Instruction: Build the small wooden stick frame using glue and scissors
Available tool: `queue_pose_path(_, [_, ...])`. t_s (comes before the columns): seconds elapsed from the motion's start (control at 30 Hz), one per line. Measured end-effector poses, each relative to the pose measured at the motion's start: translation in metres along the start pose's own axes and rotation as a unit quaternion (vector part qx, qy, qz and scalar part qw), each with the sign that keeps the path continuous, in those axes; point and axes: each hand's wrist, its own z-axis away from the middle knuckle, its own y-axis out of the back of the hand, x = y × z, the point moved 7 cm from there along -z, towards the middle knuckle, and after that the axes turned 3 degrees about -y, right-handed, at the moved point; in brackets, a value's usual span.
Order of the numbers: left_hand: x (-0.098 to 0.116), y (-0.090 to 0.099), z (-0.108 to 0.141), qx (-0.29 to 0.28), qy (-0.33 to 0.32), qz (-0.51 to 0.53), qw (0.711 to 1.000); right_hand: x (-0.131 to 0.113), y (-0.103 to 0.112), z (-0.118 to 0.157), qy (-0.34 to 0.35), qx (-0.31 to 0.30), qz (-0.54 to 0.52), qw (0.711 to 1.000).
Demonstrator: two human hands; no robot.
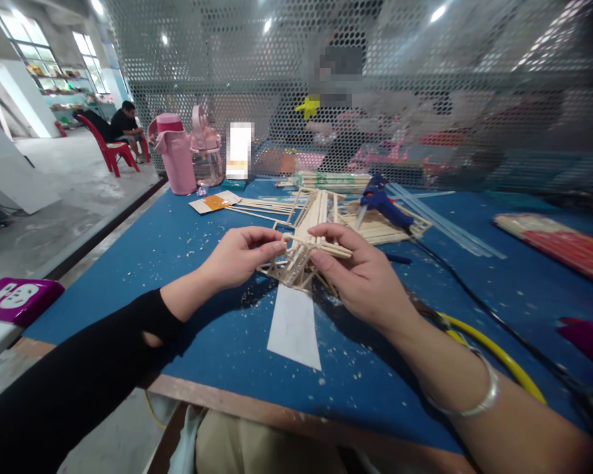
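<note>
My left hand (pixel 247 255) is closed in a pinch on the left end of a small piece made of thin wooden sticks (pixel 296 241). Thumb and fingers of my right hand (pixel 363 271) are closed on the right end, where a few stick ends point out to the right. Behind and below the hands is a frame structure of wooden sticks (pixel 320 209), partly hidden by them. A white sheet of paper (pixel 295 329) lies on the blue tabletop (pixel 217 342) just in front. Beyond my right hand, a blue glue gun (pixel 390 209) rests on a pile of sticks (pixel 370 224).
Clear glue sticks (pixel 449 224) and a packet of sticks (pixel 556 243) lie right. A yellow cable (pixel 504 359) runs beside my right forearm. A pink thermos (pixel 176 158) and pink-lidded bottle (pixel 207 161) stand against the perforated metal screen (pixel 257 72). A purple power strip (pixel 22 299) sits left.
</note>
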Motion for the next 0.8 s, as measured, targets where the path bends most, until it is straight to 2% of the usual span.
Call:
queue_pose_path(0.17, [-0.007,0.002,-0.002,-0.009,0.037,0.042,0.998,0.001,0.001,0.0,0.0,0.004,-0.004,1.0])
queue_pose_path(0.33, [-0.011,-0.013,0.001,-0.097,0.053,0.034,0.993,0.003,0.004,0.0,0.0,0.016,-0.032,0.999])
queue_pose_path(0.43, [-0.001,-0.012,0.003,-0.074,0.006,-0.03,0.997,0.004,0.005,-0.001,-0.001,0.026,-0.056,0.998])
queue_pose_path(0.5, [0.014,-0.007,0.005,-0.04,-0.063,-0.112,0.991,0.006,0.004,-0.002,-0.008,0.022,-0.096,0.995])
queue_pose_path(0.57, [0.034,-0.002,0.009,0.002,-0.153,-0.23,0.961,0.008,0.002,-0.003,-0.01,0.018,-0.135,0.991])
queue_pose_path(0.67, [0.053,0.002,0.014,0.044,-0.252,-0.386,0.886,0.009,-0.001,-0.002,-0.011,0.008,-0.127,0.992])
queue_pose_path(0.73, [0.056,0.005,0.014,0.05,-0.275,-0.437,0.855,0.007,-0.003,0.001,-0.012,0.002,-0.067,0.998])
queue_pose_path(0.8, [0.055,0.008,0.012,0.05,-0.283,-0.453,0.844,0.0,0.0,0.003,0.009,0.018,0.033,0.999])
